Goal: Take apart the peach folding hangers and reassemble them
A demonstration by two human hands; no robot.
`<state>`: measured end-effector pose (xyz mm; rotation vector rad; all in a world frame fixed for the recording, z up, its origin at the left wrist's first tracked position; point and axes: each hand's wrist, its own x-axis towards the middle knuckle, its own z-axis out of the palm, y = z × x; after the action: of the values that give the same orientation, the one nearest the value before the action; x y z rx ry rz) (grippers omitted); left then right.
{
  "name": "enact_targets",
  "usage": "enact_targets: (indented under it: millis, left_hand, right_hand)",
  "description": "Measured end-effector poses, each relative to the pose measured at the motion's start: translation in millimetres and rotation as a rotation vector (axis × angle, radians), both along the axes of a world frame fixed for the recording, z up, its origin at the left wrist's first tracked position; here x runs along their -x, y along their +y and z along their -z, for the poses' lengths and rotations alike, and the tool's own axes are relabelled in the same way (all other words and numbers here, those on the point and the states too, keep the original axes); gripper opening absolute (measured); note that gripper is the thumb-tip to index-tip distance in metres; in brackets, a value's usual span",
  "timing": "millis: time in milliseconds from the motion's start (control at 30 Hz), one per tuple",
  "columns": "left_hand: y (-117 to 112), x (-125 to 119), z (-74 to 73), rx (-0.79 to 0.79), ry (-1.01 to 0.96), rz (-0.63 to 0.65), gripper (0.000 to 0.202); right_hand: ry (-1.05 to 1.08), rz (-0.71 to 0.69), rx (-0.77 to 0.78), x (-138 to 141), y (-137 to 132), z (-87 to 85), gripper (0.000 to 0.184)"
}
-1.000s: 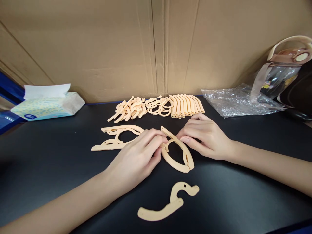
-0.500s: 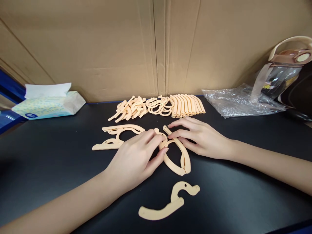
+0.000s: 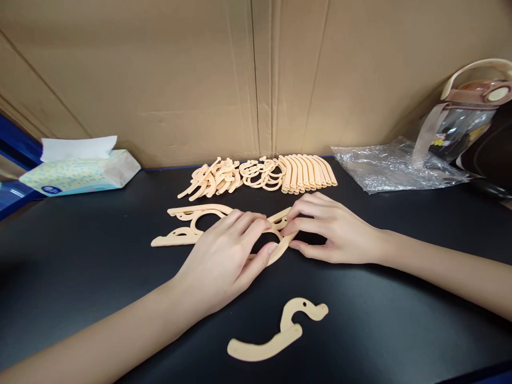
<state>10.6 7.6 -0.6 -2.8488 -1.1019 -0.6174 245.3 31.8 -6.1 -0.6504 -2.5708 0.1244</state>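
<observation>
My left hand (image 3: 224,258) and my right hand (image 3: 334,229) meet at the middle of the black table (image 3: 400,298), both gripping one beige plastic hanger piece (image 3: 280,242) that lies tilted between the fingertips, mostly hidden by them. Just left of my left hand lie two flat beige hanger arms (image 3: 188,224). A loose S-shaped beige hook piece (image 3: 278,330) lies on the table nearer to me.
Several beige parts (image 3: 260,173) are lined up along the back edge against a cardboard wall (image 3: 256,74). A tissue pack (image 3: 78,170) sits at the back left. Crumpled clear plastic (image 3: 394,168) and a water bottle (image 3: 464,112) are at the back right.
The folded hanger piece has been turned between both hands; its loop, which pointed toward me on the right, is now swung up and mostly hidden under the fingers.
</observation>
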Motion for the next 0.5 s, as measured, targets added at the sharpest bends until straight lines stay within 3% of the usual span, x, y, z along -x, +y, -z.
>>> enact_targets:
  millis: [267, 500]
  left_hand:
    - [0.0, 0.9, 1.7, -0.032, -0.03, 0.142, 0.029]
    - [0.6, 0.4, 3.1, -0.074, -0.007, 0.144, 0.028]
  right_hand:
    - [0.016, -0.069, -0.022, -1.1, 1.0, 3.0, 0.016]
    - [0.063, -0.14, -0.138, 0.9, -2.3, 2.9, 0.015]
